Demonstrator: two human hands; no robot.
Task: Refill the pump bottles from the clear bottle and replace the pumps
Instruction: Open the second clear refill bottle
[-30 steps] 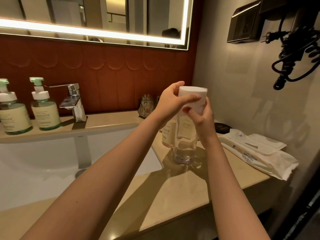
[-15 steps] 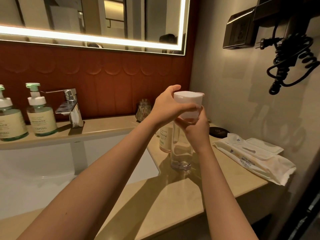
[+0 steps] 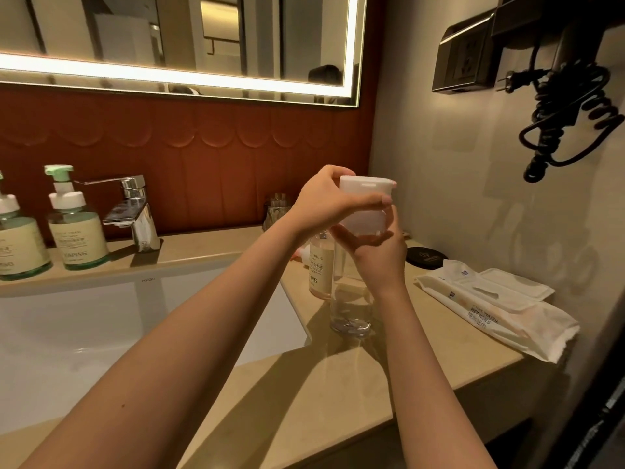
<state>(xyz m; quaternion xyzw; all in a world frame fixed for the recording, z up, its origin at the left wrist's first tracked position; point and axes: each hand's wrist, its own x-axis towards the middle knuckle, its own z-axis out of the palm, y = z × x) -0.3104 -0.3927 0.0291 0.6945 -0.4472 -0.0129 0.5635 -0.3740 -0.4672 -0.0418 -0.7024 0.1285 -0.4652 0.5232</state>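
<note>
- Clear bottle [image 3: 351, 299]: upright on the beige counter [image 3: 304, 401], just right of the sink [image 3: 101, 333].
- Left hand [image 3: 324, 204]: fingers and thumb curled round the white cap [image 3: 363, 194] at the bottle's top.
- Right hand [image 3: 380, 258]: wrapped round the bottle's upper body, under the cap.
- Peach bottle [image 3: 319, 269]: just behind the clear bottle.
- Green pump bottle [image 3: 77, 231]: far left ledge, beside the tap [image 3: 135, 211], pump on; second pump bottle [image 3: 17, 245] at the left edge.

The clear bottle [image 3: 351, 299] stands straight up on the counter [image 3: 304, 401], just right of the sink [image 3: 101, 333], white cap [image 3: 363, 198] on top; a peach bottle [image 3: 319, 269] stands just behind; two green pump bottles [image 3: 78, 240] stand on the back-left ledge, pumps [image 3: 59, 172] on.
</note>
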